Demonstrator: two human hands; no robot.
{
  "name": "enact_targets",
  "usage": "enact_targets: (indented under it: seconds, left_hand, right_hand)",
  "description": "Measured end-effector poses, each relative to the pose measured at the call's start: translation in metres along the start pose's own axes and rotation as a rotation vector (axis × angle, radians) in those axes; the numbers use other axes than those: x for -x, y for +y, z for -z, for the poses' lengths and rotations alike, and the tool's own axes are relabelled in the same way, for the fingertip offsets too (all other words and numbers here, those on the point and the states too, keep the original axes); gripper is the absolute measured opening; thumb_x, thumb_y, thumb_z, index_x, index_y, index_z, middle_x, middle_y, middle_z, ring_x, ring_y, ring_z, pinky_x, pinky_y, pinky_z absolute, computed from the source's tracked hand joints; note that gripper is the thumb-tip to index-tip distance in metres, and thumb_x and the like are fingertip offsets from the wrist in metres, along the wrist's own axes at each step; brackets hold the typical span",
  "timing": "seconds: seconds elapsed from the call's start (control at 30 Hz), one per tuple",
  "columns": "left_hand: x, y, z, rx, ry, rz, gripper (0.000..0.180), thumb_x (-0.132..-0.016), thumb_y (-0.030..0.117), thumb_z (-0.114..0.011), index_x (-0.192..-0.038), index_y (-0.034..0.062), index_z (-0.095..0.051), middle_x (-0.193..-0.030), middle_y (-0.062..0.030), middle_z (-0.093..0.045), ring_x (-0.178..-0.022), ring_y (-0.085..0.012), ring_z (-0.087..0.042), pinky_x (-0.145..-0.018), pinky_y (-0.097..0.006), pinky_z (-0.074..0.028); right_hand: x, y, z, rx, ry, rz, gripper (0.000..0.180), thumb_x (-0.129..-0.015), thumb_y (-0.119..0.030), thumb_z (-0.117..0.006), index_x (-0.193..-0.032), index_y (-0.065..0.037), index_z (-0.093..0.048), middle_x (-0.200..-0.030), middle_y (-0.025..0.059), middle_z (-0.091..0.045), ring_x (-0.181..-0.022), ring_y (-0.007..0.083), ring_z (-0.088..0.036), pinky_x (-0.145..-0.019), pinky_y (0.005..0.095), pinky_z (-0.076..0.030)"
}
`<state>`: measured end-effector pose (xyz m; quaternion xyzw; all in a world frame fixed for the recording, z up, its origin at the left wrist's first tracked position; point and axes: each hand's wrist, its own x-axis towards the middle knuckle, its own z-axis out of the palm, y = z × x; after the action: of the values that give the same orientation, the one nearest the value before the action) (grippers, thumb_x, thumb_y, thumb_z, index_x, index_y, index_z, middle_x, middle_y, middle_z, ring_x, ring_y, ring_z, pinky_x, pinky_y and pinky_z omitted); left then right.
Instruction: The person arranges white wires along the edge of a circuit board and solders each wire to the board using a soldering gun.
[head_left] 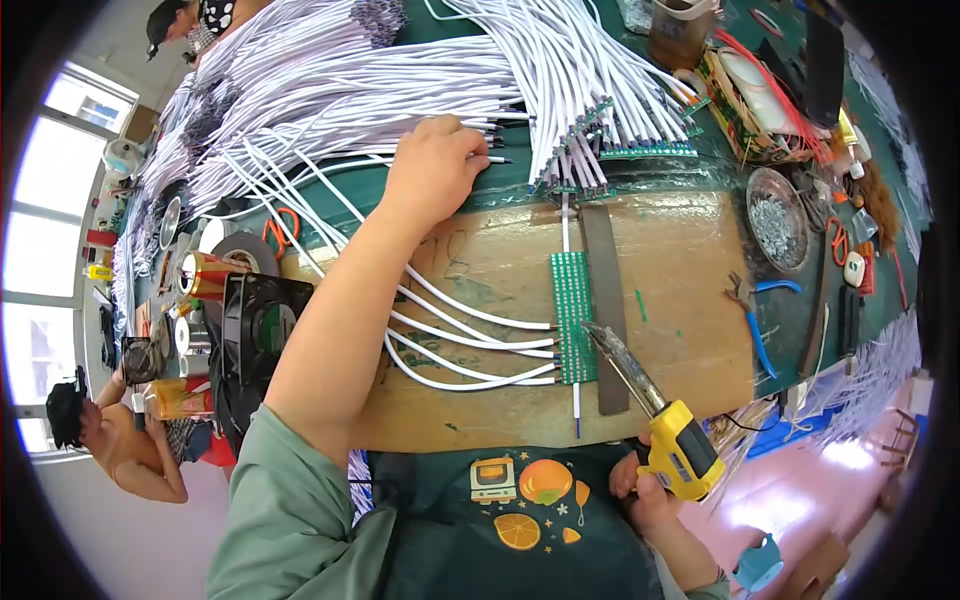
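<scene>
My left hand (432, 170) reaches to the far side of the work board, its fingers closed on a white cable (497, 160) whose dark end sticks out to the right. Low on the right, my right hand (650, 498) grips a yellow soldering iron (683, 455), its metal tip pointing up and left at the green circuit board strip (571, 290). Several white cables (470, 307) curve in from the left and meet the strip's left edge. One more cable runs from its top, and a short one from its bottom end.
A brown work board (690, 270) lies under the strip, with a dark flat bar (607, 300) beside it. Piled white cables (350, 90) cover the far side. At left stands a black fan (262, 325); at right are a metal bowl (775, 220) and blue-handled cutters (757, 335).
</scene>
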<state>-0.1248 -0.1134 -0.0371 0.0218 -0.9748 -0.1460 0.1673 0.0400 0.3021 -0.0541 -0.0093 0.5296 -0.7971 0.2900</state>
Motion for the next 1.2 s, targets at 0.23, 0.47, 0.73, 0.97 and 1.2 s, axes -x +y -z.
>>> enact_targets:
  seconds: [0.23, 0.47, 0.73, 0.97, 1.2]
  left_hand:
    - [0.037, 0.044, 0.032, 0.200, -0.033, 0.042, 0.013, -0.087, 0.012, -0.069, -0.094, 0.0017, -0.064, -0.094, -0.0111, -0.067, -0.089, -0.0309, -0.064, -0.079, -0.038, -0.050]
    - [0.090, 0.088, 0.042, 0.618, -0.361, 0.269, 0.017, -0.091, 0.013, -0.068, -0.103, 0.0019, -0.071, -0.091, -0.0120, -0.069, -0.087, -0.0217, -0.066, -0.078, -0.034, -0.050]
    - [0.100, 0.101, 0.031, 0.471, -0.336, 0.058, 0.012, -0.088, 0.015, -0.067, -0.093, 0.0049, -0.071, -0.086, -0.0134, -0.066, -0.086, -0.0338, -0.063, -0.078, -0.042, -0.049]
    - [0.100, 0.101, 0.027, 0.415, -0.317, -0.004, 0.010, -0.086, 0.014, -0.067, -0.091, 0.0060, -0.070, -0.085, -0.0123, -0.065, -0.085, -0.0342, -0.063, -0.075, -0.042, -0.050]
    - [0.101, 0.101, 0.027, 0.443, -0.298, 0.012, 0.009, -0.086, 0.013, -0.067, -0.091, 0.0059, -0.070, -0.085, -0.0123, -0.065, -0.085, -0.0341, -0.063, -0.075, -0.042, -0.050]
  right_hand:
    - [-0.001, -0.001, 0.001, -0.031, -0.029, 0.005, 0.064, -0.090, -0.036, -0.074, -0.138, -0.007, -0.043, -0.070, 0.0041, -0.049, -0.059, 0.0170, -0.049, -0.055, 0.0320, -0.043]
    - [-0.006, -0.003, 0.001, -0.020, -0.043, -0.023, 0.066, -0.088, -0.036, -0.075, -0.137, -0.007, -0.043, -0.070, 0.0045, -0.049, -0.059, 0.0173, -0.049, -0.054, 0.0322, -0.043]
    - [-0.006, -0.003, 0.001, -0.024, -0.047, -0.049, 0.068, -0.087, -0.036, -0.076, -0.139, -0.007, -0.043, -0.071, 0.0046, -0.050, -0.059, 0.0174, -0.050, -0.053, 0.0323, -0.043]
    - [-0.007, -0.004, -0.001, -0.026, -0.020, -0.084, 0.069, -0.085, -0.037, -0.078, -0.137, -0.006, -0.043, -0.072, 0.0047, -0.050, -0.060, 0.0167, -0.050, -0.054, 0.0316, -0.043]
    - [-0.008, -0.003, 0.000, 0.005, -0.038, -0.066, 0.069, -0.086, -0.037, -0.077, -0.137, -0.005, -0.043, -0.070, 0.0050, -0.050, -0.059, 0.0163, -0.050, -0.054, 0.0313, -0.043]
